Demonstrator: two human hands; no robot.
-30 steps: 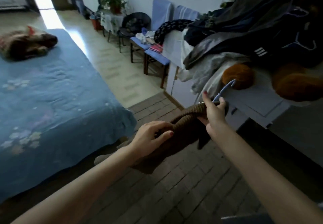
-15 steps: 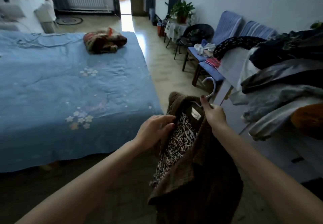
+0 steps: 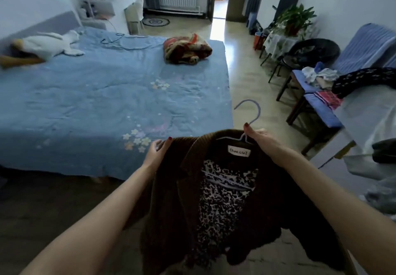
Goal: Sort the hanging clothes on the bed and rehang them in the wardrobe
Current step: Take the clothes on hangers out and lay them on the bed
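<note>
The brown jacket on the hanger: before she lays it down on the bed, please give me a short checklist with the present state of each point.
1. Right hand pinches the neck of the blue hanger: ok.
2. Left hand holds the shoulder of the brown jacket: ok.
3. Hanger sits inside the collar, hook free above: ok.
4. Both jacket shoulders seated on the hanger: cannot tell, fabric hides the arms.
5. Bare area of blue bedspread just ahead of the hands: ok.
6. Folded blanket lies far up the bed, out of the way: ok.
</note>
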